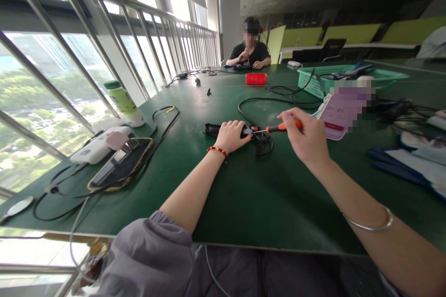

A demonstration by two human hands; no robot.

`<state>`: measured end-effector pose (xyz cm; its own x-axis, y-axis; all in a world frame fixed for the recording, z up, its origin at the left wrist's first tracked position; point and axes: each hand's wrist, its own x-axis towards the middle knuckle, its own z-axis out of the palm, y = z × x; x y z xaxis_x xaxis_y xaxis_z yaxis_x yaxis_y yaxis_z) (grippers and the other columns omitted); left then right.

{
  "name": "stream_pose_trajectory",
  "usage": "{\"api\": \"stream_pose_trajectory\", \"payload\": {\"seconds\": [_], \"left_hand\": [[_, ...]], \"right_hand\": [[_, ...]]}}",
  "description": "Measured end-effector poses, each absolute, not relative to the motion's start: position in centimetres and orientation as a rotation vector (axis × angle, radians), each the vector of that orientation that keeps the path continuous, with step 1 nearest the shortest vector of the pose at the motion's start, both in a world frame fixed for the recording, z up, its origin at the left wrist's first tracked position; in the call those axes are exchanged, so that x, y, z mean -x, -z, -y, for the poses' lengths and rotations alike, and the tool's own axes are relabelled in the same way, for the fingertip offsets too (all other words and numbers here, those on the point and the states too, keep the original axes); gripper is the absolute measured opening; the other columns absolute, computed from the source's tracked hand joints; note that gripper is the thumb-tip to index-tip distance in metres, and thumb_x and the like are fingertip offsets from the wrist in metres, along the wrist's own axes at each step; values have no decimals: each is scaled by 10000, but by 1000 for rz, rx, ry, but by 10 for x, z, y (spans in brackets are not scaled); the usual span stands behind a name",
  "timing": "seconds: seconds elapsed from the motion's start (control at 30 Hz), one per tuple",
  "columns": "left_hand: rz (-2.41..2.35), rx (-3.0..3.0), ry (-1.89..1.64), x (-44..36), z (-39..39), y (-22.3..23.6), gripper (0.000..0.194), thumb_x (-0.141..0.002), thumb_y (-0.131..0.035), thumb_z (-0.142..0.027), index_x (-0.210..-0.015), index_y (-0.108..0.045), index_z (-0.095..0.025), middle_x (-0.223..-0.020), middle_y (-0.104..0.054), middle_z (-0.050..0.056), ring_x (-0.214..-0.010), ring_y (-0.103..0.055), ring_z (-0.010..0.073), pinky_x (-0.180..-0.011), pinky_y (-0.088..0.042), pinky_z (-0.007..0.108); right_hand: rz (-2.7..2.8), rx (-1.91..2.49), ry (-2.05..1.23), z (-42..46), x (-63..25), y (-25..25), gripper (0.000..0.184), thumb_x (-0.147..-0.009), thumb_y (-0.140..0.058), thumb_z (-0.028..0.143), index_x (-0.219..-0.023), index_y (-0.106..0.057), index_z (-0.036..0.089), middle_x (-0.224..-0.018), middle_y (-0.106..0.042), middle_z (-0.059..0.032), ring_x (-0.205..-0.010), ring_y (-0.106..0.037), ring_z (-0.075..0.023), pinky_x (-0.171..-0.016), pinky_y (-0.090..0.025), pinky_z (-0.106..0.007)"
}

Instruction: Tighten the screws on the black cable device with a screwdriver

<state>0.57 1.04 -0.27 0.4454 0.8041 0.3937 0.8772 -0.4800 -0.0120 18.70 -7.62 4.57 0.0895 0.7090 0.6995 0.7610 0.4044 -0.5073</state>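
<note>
My left hand (pixel 230 137), with a red beaded bracelet at its wrist, is wrapped over a long black device (pixel 212 129) and holds it against the green table. Thin wires and a black cable come out at the device's right end. In my right hand (pixel 306 137) is an orange-and-black screwdriver (pixel 277 128), gripped by the handle. Its thin shaft points left, and the tip reaches the device's wired end beside my left fingertips. I cannot make out exactly what the tip touches.
On the left lie a phone (pixel 121 164), a white case-like object (pixel 101 145) and a green-topped cup (pixel 123 104). A red box (pixel 256 79), teal basket (pixel 310 84) and propped purple-screened phone (pixel 339 118) stand beyond. Blue-white gloves (pixel 411 167) lie right. A person (pixel 251 48) sits opposite.
</note>
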Motion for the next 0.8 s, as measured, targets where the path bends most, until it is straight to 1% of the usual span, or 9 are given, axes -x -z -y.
{"api": "stream_pose_trajectory", "payload": {"seconds": [0.07, 0.13, 0.23, 0.3, 0.37, 0.5, 0.63, 0.7, 0.8], "left_hand": [[1463, 2478, 499, -6, -11, 3, 414, -869, -440, -526, -1088, -572, -200, -1049, -639, 83, -998, -575, 254, -863, -394, 374], [1458, 2474, 504, -6, -11, 3, 420, -870, -440, -523, -1094, -572, -194, -1048, -639, 85, -995, -576, 256, -861, -396, 378], [1451, 2479, 509, -6, -11, 3, 425, -871, -440, -520, -1101, -570, -187, -1056, -639, 89, -996, -576, 262, -859, -396, 382], [1455, 2480, 501, -6, -11, 3, 421, -872, -438, -524, -1099, -568, -194, -1061, -638, 88, -999, -574, 260, -860, -394, 379], [1465, 2479, 491, -6, -10, 3, 413, -872, -439, -527, -1097, -566, -204, -1059, -638, 83, -1002, -573, 254, -865, -389, 372], [1475, 2477, 482, -6, -10, 2, 402, -876, -433, -528, -1087, -566, -214, -1051, -639, 75, -1007, -571, 247, -869, -384, 364], [1473, 2469, 490, -6, -10, 2, 408, -873, -438, -524, -1092, -569, -206, -1049, -642, 77, -996, -574, 253, -861, -389, 370], [1468, 2471, 492, -7, -10, 2, 411, -873, -440, -521, -1096, -569, -201, -1053, -641, 81, -996, -574, 253, -860, -389, 372], [1465, 2474, 496, -6, -10, 3, 412, -873, -438, -524, -1100, -567, -204, -1061, -639, 81, -1001, -573, 251, -862, -386, 367]], "right_hand": [[1640, 1302, 66, 77, -186, -46, 321, -894, -426, 434, -816, -641, 209, -498, -454, 23, -474, -447, -133, -485, -302, -255], [1636, 1243, 73, 77, -185, -46, 238, -865, -485, 388, -924, -626, 206, -571, -497, 19, -521, -481, -135, -515, -346, -252], [1621, 1144, 112, 77, -184, -46, 281, -817, -553, 344, -1057, -579, 200, -708, -573, -6, -619, -537, -151, -598, -413, -269], [1628, 1149, 142, 76, -184, -47, 241, -820, -548, 350, -1008, -596, 207, -713, -593, -13, -637, -548, -161, -616, -414, -282], [1645, 1210, 144, 75, -185, -46, 207, -847, -510, 377, -880, -628, 211, -618, -571, -2, -573, -523, -155, -583, -383, -284], [1646, 1294, 82, 73, -186, -46, 360, -890, -423, 436, -709, -634, 208, -447, -438, 23, -449, -430, -135, -532, -327, -284], [1622, 1250, 115, 74, -185, -45, 197, -838, -490, 356, -876, -624, 216, -566, -521, 16, -525, -477, -145, -567, -361, -284], [1619, 1203, 144, 75, -184, -45, 223, -786, -525, 286, -989, -586, 213, -676, -570, 6, -576, -509, -151, -611, -393, -298], [1622, 1168, 153, 75, -184, -44, 287, -747, -537, 238, -1031, -554, 205, -726, -585, -2, -607, -530, -162, -662, -417, -323]]}}
